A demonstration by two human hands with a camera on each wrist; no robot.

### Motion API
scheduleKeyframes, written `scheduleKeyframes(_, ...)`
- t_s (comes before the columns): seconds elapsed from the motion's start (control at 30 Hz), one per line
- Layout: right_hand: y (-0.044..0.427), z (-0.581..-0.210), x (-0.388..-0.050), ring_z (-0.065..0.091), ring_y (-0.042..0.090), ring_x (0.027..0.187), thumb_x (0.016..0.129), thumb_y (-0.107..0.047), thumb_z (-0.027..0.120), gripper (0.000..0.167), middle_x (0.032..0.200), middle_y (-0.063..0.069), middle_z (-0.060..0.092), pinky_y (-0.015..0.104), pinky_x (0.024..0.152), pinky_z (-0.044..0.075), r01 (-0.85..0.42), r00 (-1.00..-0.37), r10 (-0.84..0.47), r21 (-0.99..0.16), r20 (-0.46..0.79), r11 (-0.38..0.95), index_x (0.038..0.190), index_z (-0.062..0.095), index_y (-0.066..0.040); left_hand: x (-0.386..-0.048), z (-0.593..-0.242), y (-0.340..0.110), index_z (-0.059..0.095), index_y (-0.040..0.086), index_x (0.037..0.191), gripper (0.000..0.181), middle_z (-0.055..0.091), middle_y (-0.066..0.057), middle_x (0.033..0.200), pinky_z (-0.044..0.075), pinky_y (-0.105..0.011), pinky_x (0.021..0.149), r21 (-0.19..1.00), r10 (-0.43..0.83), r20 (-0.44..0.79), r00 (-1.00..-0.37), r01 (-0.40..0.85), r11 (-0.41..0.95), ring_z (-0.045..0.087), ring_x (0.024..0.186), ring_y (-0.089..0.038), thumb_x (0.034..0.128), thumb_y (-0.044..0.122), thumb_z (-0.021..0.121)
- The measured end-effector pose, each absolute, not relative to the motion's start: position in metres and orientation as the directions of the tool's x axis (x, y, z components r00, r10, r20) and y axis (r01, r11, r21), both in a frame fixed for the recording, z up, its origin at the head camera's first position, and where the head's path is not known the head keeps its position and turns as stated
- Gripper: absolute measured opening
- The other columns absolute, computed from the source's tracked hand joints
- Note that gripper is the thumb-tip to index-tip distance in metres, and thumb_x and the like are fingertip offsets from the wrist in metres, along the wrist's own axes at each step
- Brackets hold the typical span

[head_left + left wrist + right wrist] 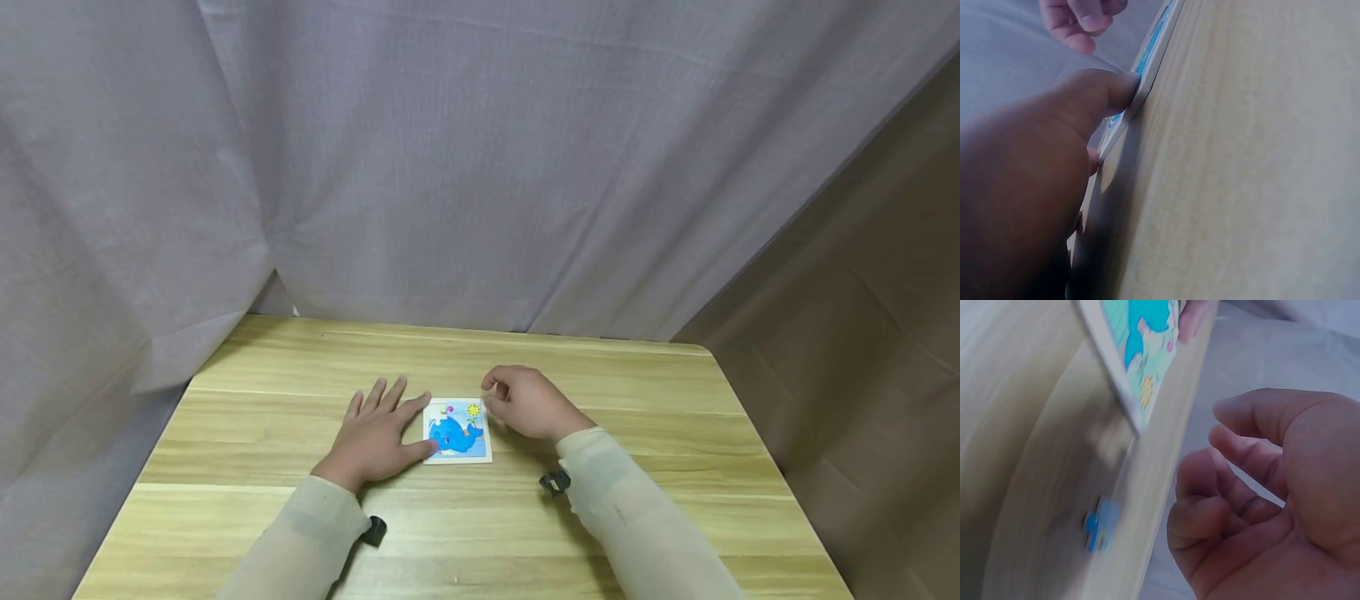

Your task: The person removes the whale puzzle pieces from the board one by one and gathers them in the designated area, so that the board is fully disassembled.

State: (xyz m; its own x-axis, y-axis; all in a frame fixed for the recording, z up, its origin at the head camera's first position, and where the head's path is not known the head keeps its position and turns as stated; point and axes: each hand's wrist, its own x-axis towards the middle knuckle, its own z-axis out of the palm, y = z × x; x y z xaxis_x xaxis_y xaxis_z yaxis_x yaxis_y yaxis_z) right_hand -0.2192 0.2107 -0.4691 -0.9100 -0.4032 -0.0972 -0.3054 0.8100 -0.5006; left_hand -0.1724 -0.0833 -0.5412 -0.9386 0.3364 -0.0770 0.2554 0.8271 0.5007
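Observation:
A square picture puzzle (459, 461) with a white border lies flat on the table. Its picture is a blue whale (453, 435) and a yellow flower. My left hand (375, 442) is spread at its left side, thumb on the lower left edge and index fingertip at the upper left corner. In the left wrist view the thumb (1107, 94) presses on the board's edge. Just off the upper right corner hovers my right hand (532, 404), fingers loosely curled, nothing visible between them. Below it, in the right wrist view, a small blue puzzle piece (1100, 525) lies on the wood.
The wooden table (660, 517) ends at a grey curtain (480, 167) behind and a brownish drape (862, 333) on the right. Each sleeve carries a dark wrist mount, such as the one at the right wrist (555, 482).

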Motion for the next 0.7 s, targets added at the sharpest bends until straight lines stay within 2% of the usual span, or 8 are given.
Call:
scheduleKeyframes(0.1,0.203,-0.469,-0.218,0.058,0.012,0.071,0.107,-0.022,0.076,0.02,0.09,-0.003,0.066,0.031,0.067,0.052,-0.315,-0.903,-0.417,-0.507,-0.1,0.803,0.125,0.077,-0.014,-0.172,-0.541,-0.083,0.044,0.04,0.174,0.084,0.017,-0.008,0.19,0.003,-0.074,0.139,0.497,0.339,-0.08,-0.937,0.257,0.829,0.005,0.178,-0.043,0.1006,0.075,0.067)
scheduleKeyframes(0.37,0.181,-0.475,-0.218,0.059,0.013,0.076,0.107,-0.022,0.075,0.021,0.09,-0.004,0.065,0.031,0.072,0.053,-0.373,-0.877,-0.469,-0.474,-0.1,0.798,0.126,0.078,-0.014,-0.171,-0.542,-0.085,0.045,0.039,0.174,0.084,0.018,-0.009,0.19,0.004,-0.075,0.138,0.496,0.342,-0.073,-0.937,0.263,0.828,0.006,0.177,-0.044,0.1009,0.075,0.067)
scheduleKeyframes(0.7,0.159,-0.487,-0.219,0.06,0.014,0.079,0.105,-0.021,0.077,0.03,0.09,-0.002,0.065,0.033,0.075,0.053,-0.354,-0.865,-0.472,-0.461,-0.17,0.814,0.133,0.078,-0.012,-0.172,-0.547,-0.087,0.045,0.04,0.173,0.084,0.018,-0.008,0.19,0.004,-0.076,0.138,0.498,0.337,-0.068,-0.939,0.261,0.827,0.006,0.177,-0.044,0.1008,0.076,0.067)
